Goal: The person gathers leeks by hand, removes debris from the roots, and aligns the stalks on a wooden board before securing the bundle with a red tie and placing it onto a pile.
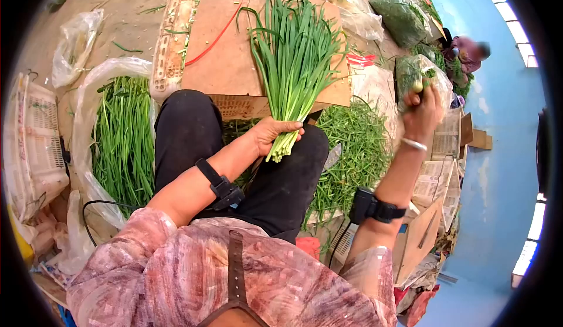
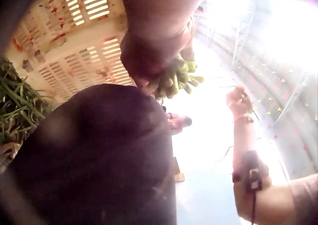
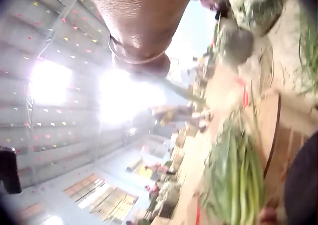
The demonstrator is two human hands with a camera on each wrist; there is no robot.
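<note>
My left hand (image 1: 274,132) grips a bunch of garlic chives (image 1: 298,63) near the cut stalk ends, above my right thigh. Its long flat leaves fan out over a brown board (image 1: 220,72). In the left wrist view, the pale stalk ends (image 2: 174,81) poke out past the fingers. My right hand (image 1: 423,114) is raised out to the right, its fingers curled around a green stalk (image 1: 417,85) with a pale end. A long green blade (image 3: 186,93) trails from that hand in the right wrist view. A red tie strip (image 1: 220,36) lies on the board.
At left, a plastic-lined container (image 1: 114,69) holds more greens. Loose trimmings (image 1: 352,151) heap beside my right leg. More red strips (image 1: 360,60) lie right of the board. Filled plastic bags (image 1: 399,19) stand beyond, and another person (image 1: 466,54) sits near the blue wall.
</note>
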